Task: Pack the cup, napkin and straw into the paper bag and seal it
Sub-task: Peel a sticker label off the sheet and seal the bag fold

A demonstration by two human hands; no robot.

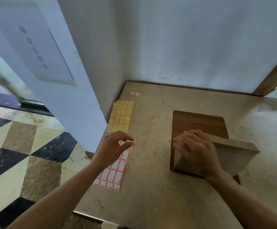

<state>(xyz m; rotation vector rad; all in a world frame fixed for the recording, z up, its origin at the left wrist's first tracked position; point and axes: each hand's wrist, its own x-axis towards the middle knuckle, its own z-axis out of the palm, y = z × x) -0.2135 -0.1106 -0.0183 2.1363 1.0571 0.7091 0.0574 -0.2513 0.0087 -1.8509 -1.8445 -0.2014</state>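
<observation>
The brown paper bag [233, 151] lies on its side on a wooden board [199, 123], its top end pointing left. My right hand [195, 150] presses down on that folded end, fingers curled over the fold. My left hand [116, 147] hovers over a white label sheet with orange lines [116, 172], thumb and forefinger pinched together at the sheet's top edge. Whether a single label has lifted is hidden by the fingers. No cup, napkin or straw is in sight.
A yellow label sheet [121, 116] lies behind the white one, by the wall. A small tape roll [133, 91] stands in the back corner of the beige counter [151, 187]. The counter's left edge drops to a tiled floor [27, 146].
</observation>
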